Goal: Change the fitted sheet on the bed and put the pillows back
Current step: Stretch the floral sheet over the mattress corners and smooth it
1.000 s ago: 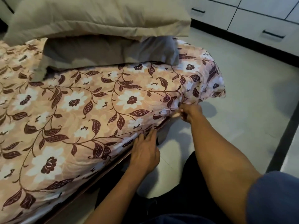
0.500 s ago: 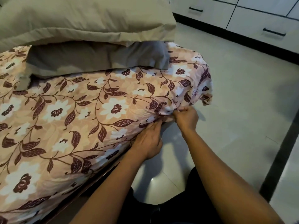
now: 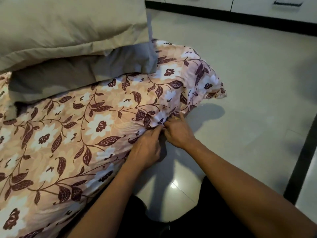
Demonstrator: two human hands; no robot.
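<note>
The flowered sheet [image 3: 106, 127] covers the top of the mattress and hangs down its side. It looks pulled over the far corner, where a bit of cloth bunches and sticks out. So most of the sheet job seems done. The bottom edge near that corner looks like the part being worked on. Two pillows sit on the bed, a tan pillow [image 3: 68, 26] on top of a grey pillow [image 3: 77, 73]. They look piled up, not laid in their places, so putting them back is likely left to do.

Both arms reach forward from low down, above the shiny floor [image 3: 248, 83]. The left hand [image 3: 145, 148] and the right hand [image 3: 178, 133] are side by side, almost touching, at the sheet's lower edge. The fingers of each hand are bent and pinch the cloth there. The left fingertips are partly hidden in the folds.
</note>
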